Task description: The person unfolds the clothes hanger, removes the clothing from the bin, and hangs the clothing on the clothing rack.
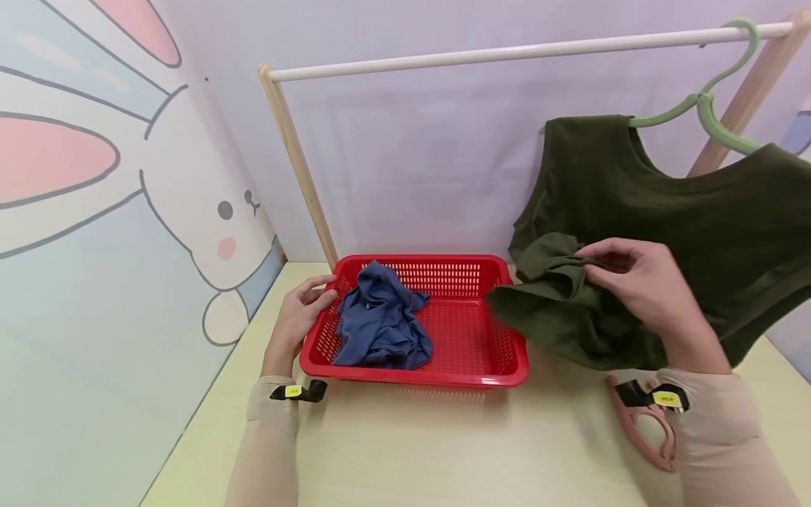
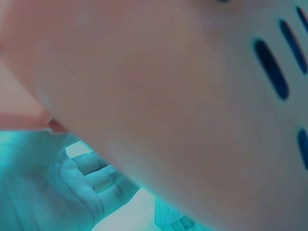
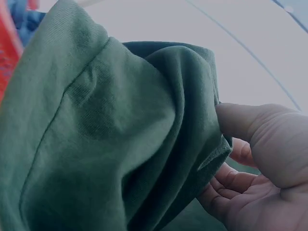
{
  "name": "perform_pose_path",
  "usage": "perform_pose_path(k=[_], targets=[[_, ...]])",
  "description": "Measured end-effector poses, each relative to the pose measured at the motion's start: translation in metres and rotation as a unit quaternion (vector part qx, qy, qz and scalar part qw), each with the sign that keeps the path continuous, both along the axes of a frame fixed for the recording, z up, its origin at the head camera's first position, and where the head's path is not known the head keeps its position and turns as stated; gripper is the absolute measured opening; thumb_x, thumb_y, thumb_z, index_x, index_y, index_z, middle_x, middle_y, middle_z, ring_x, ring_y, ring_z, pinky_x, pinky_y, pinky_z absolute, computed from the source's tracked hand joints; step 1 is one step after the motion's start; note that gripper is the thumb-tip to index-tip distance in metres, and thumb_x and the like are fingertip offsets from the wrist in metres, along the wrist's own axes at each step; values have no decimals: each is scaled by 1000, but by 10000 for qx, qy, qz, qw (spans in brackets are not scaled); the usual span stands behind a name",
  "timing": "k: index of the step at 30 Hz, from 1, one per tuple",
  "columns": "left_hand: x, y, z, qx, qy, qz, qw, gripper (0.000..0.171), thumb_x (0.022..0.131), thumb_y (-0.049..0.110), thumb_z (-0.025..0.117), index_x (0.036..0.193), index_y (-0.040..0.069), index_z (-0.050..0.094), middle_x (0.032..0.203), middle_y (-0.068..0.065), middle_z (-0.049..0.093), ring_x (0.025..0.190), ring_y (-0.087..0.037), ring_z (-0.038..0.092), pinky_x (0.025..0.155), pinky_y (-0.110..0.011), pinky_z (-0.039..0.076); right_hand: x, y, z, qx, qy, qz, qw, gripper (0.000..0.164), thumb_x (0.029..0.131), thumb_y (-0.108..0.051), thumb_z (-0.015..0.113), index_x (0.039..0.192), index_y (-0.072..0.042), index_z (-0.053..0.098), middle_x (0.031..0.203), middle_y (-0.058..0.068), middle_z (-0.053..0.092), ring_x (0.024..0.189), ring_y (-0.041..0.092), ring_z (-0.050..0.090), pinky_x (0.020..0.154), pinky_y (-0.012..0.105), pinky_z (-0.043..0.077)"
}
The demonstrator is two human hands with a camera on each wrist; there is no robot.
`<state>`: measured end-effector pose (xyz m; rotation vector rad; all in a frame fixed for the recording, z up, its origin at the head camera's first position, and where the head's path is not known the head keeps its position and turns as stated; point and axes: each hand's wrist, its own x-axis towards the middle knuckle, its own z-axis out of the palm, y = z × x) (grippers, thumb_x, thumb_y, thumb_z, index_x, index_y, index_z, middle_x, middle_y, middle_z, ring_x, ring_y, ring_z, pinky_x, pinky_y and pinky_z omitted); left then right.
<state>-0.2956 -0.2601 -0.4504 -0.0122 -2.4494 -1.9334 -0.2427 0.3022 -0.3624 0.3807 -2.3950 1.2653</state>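
Observation:
My left hand [image 1: 300,314] is at the left rim of the red basket [image 1: 415,377], its fingertips right at the edge. In the left wrist view its fingers [image 2: 103,180] stretch out loosely beside the basket wall. A crumpled blue garment [image 1: 383,320] lies in the basket's left half. My right hand [image 1: 646,282] pinches a fold of dark green cloth [image 3: 96,125] between thumb and fingers. This bunched cloth overlaps a dark green sleeveless top [image 1: 684,218] on a green hanger [image 1: 709,113]; I cannot tell whether they are one garment.
A rack with a white rod [image 1: 443,58] and wooden legs [image 1: 300,165] stands behind the basket. Pink hangers [image 1: 643,426] lie on the pale table [image 1: 443,451], partly beneath my right wrist. A wall with a rabbit picture [image 1: 184,169] rises on the left.

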Motion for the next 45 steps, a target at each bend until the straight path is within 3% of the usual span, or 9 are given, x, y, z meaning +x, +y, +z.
perform_pose_path(k=[9, 13, 21, 29, 45], targets=[[0, 0, 0, -10, -1, 0, 10000, 53, 110, 37, 72, 159, 20, 61, 154, -23, 63, 127, -35, 71, 94, -41, 67, 23, 45, 14, -277, 30, -1252, 9917, 24, 105, -10, 77, 128, -5, 80, 101, -37, 70, 91, -8, 64, 73, 4, 46], [1, -1, 0, -35, -9, 20, 10000, 54, 110, 38, 72, 159, 20, 61, 154, -23, 63, 127, -35, 71, 94, -41, 67, 28, 54, 16, -423, 23, -1593, 9863, 24, 107, -12, 74, 131, -9, 80, 101, -38, 68, 94, -8, 62, 76, 2, 44], [2, -3, 0, 3, -2, 26, 10000, 54, 110, 37, 72, 160, 19, 61, 155, -23, 62, 128, -37, 71, 94, -41, 67, 25, 56, 16, -624, 89, -1656, 9842, 26, 108, -11, 73, 133, -9, 79, 105, -34, 66, 98, -7, 61, 81, 1, 45], [3, -1, 1, -41, -5, 40, 10000, 54, 110, 37, 72, 160, 20, 60, 154, -23, 63, 130, -39, 70, 93, -41, 67, 21, 54, 16, -1131, -50, -1550, 9814, 48, 101, -13, 84, 147, -7, 71, 118, -22, 70, 104, -6, 65, 85, 1, 48], [4, 0, 2, 4, -15, 8, 10000, 53, 110, 37, 72, 160, 21, 60, 156, -22, 62, 133, -41, 69, 94, -40, 66, 21, 52, 18, -1214, -143, -1624, 9791, 51, 101, -16, 85, 149, -9, 70, 117, -21, 71, 104, -5, 65, 85, 1, 48]])
